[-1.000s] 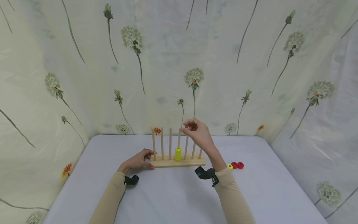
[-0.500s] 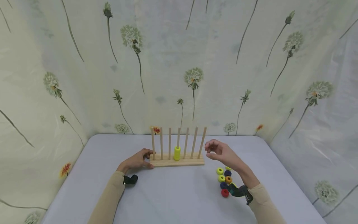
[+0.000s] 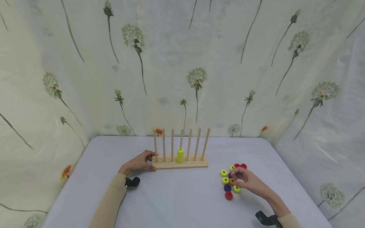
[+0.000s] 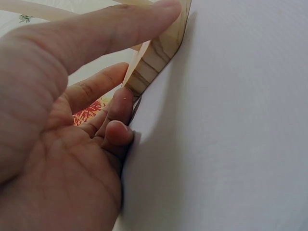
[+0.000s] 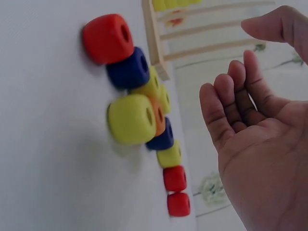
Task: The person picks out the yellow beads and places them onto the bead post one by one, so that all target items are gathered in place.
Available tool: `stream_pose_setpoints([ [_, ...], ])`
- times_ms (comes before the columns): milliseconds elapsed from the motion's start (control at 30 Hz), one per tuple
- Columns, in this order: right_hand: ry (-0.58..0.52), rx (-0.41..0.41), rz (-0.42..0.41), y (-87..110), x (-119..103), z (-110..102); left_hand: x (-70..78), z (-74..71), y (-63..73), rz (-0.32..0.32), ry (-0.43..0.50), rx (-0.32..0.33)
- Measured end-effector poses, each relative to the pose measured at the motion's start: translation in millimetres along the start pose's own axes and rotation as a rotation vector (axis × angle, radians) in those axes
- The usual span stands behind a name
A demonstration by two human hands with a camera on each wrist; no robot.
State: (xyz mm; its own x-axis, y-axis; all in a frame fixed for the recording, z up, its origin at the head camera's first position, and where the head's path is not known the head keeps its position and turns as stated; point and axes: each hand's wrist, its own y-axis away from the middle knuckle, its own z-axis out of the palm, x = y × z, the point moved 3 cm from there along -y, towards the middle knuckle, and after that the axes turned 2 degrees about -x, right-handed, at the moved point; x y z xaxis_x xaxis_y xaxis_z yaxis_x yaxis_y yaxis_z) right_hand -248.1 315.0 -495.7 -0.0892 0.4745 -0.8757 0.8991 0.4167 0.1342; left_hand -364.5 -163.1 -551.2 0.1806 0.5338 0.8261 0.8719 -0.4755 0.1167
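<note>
A wooden peg stand [image 3: 194, 164] with several upright pegs sits on the table. Stacked yellow beads [image 3: 180, 155] surround the foot of its middle peg. My left hand [image 3: 140, 162] holds the stand's left end, the thumb along the front edge and the fingers at the end and back. To the right of the stand lies a group of loose beads: yellow [image 3: 223, 173], dark blue [image 3: 227, 187], orange [image 5: 157, 117] and red [image 3: 228, 195]. My right hand [image 3: 252, 184] hovers at this group, its fingers loosely bent and holding nothing; it hides part of the group in the head view.
A white cloth covers the table [image 3: 171, 202]. Behind and at both sides hangs a curtain [image 3: 165, 63] printed with dandelions. Two red beads [image 5: 176, 191] lie at the far end of the bead group. A black wrist camera [image 3: 266, 218] sits on the right forearm.
My right hand has moved from the top of the middle peg rightward and down to the loose beads. My left hand has stayed on the stand's end.
</note>
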Motion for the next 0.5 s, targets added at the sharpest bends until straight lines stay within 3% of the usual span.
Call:
stream_pose_setpoints([
  [233,0.062,0.067,0.122,15.9,34.4,-4.4,0.0,-0.5,1.5,-0.017,0.012,-0.006],
  [500,0.144,0.170,0.239,14.5,54.8,3.3,0.6,1.2,-0.2,-0.007,0.035,-0.013],
])
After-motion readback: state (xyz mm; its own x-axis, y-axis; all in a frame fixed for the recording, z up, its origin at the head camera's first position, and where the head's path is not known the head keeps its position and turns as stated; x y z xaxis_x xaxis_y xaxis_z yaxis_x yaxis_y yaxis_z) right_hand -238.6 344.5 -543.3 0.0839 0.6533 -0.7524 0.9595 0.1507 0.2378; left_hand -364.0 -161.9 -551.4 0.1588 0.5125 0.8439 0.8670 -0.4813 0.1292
